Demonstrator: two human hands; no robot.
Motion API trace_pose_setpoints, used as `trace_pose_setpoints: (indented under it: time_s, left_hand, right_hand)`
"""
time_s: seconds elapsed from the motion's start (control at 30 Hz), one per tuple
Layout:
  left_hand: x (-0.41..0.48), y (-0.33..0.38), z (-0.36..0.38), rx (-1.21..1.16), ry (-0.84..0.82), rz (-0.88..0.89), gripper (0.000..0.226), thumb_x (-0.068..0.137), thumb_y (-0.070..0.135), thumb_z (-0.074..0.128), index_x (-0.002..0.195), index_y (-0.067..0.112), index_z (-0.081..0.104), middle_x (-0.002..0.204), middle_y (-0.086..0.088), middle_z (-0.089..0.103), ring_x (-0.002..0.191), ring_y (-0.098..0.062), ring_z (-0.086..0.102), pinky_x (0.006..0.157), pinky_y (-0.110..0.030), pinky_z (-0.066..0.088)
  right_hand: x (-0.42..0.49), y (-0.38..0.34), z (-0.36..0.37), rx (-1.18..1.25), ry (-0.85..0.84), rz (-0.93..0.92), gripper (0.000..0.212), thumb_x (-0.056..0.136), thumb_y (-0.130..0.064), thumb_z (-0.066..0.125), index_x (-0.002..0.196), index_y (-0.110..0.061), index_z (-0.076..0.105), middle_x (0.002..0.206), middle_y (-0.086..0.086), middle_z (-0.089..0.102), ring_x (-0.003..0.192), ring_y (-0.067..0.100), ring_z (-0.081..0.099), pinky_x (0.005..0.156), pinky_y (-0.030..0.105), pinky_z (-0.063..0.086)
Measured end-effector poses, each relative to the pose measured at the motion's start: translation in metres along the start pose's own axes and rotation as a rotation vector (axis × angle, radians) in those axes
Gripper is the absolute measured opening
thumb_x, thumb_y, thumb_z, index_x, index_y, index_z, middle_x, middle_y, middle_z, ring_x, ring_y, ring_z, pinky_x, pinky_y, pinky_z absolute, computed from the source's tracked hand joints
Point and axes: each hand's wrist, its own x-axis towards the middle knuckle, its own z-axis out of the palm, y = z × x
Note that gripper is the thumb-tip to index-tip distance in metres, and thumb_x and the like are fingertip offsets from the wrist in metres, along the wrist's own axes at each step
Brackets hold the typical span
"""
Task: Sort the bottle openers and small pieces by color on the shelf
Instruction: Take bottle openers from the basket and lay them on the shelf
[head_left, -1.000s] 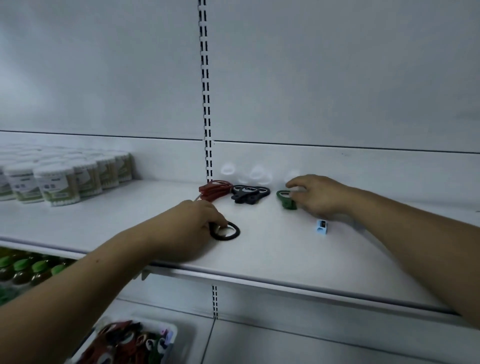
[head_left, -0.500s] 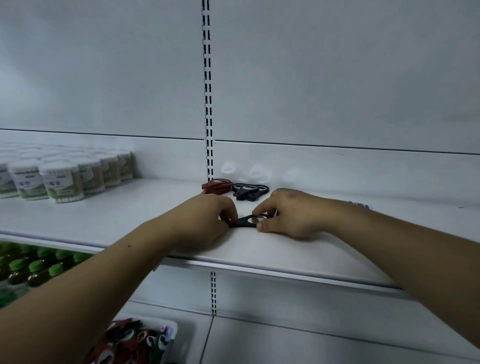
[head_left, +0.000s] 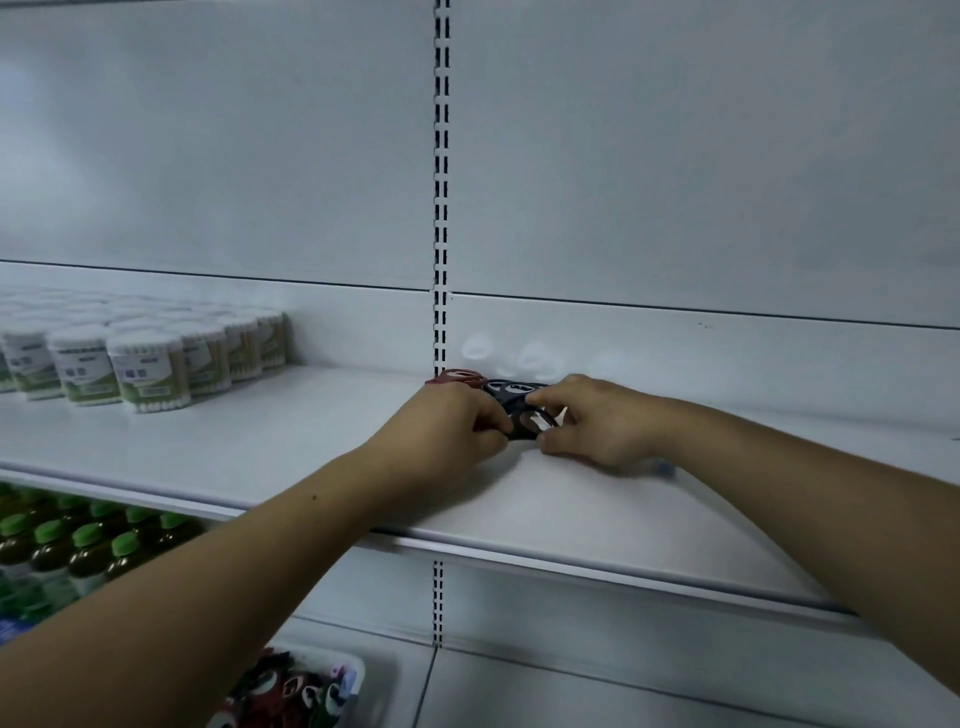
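Left hand (head_left: 447, 426): knuckles up, fingers curled down and inward, fingertips pinching the left end of a black bottle opener (head_left: 530, 422). Its wrist lies low over the shelf (head_left: 260, 441).

Right hand (head_left: 597, 426): directly opposite the left, with only the opener between them. Forefinger above and thumb below pinch the right end of the same opener; the other fingers are curled under. Whether the opener touches the shelf surface cannot be told.

Just beyond the fingertips of both hands, touching or nearly touching the held opener, lies a black pile (head_left: 511, 388) of like openers. Immediately left of that pile, behind the knuckles of the left hand, lies a red pile (head_left: 457, 375). Behind both piles, against the back panel, stand faint white openers (head_left: 535, 358), poorly defined in the dim light.

Under the right wrist, on the side away from the left hand, a small blue piece (head_left: 665, 470) shows in part; its shape cannot be told.

A slotted upright (head_left: 440, 208) rises from the back of the shelf just behind the red pile.

Well to the left of the left hand, on the same shelf, stand rows of cotton swab tubs (head_left: 140, 369).

Below the left forearm, on the level beneath, stand green-capped bottles (head_left: 78, 545). Lower down, under the same forearm, a white tray (head_left: 358, 667) holds mixed openers in red, black and other colours.
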Motion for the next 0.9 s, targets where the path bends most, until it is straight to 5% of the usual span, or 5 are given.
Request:
trace_pose_setpoints:
  time_s: [0.1,0.2,0.33,0.63,0.9]
  left_hand:
    - [0.014,-0.002,0.0,0.092,0.02,0.029,0.019,0.09,0.018,0.058,0.103,0.02,0.072,0.091,0.0,0.063,0.083,-0.016,0.055,0.065,-0.016,0.037]
    - [0.033,-0.007,0.009,0.2,-0.015,0.032,0.026,0.095,0.019,0.049,0.112,0.024,0.068,0.1,-0.006,0.063,0.096,-0.024,0.055,0.08,-0.031,0.04]
    - [0.05,-0.01,0.021,0.323,-0.078,-0.014,0.03,0.096,0.021,0.042,0.119,0.021,0.062,0.105,-0.008,0.054,0.098,-0.029,0.056,0.085,-0.037,0.046]
    - [0.056,-0.015,0.029,0.355,-0.098,-0.002,0.031,0.094,0.016,0.042,0.119,0.022,0.06,0.109,-0.006,0.058,0.102,-0.027,0.055,0.084,-0.034,0.043]
    - [0.065,-0.018,0.031,0.31,-0.067,-0.015,0.035,0.093,0.014,0.045,0.124,0.025,0.056,0.118,-0.004,0.061,0.109,-0.025,0.053,0.076,-0.028,0.036]
  right_hand:
    - [0.017,0.007,-0.003,0.05,0.076,-0.013,0.021,0.092,-0.03,0.056,0.111,-0.022,0.06,0.101,-0.002,0.053,0.086,0.018,0.056,0.077,0.03,0.045]
    - [0.038,0.014,-0.003,0.101,0.149,0.045,0.035,0.093,-0.029,0.058,0.127,-0.021,0.055,0.121,-0.002,0.053,0.105,0.018,0.054,0.093,0.029,0.041]
    - [0.059,0.017,0.0,0.064,0.159,0.077,0.024,0.094,-0.02,0.053,0.116,-0.015,0.061,0.116,0.003,0.06,0.104,0.022,0.054,0.087,0.031,0.041]
    - [0.071,0.023,0.007,-0.072,0.148,0.141,0.028,0.096,-0.032,0.051,0.119,-0.02,0.061,0.123,0.002,0.058,0.111,0.021,0.051,0.087,0.028,0.04]
    - [0.075,0.028,0.007,-0.114,0.128,0.15,0.034,0.098,-0.021,0.043,0.13,-0.018,0.052,0.136,0.006,0.052,0.122,0.025,0.047,0.098,0.03,0.038]
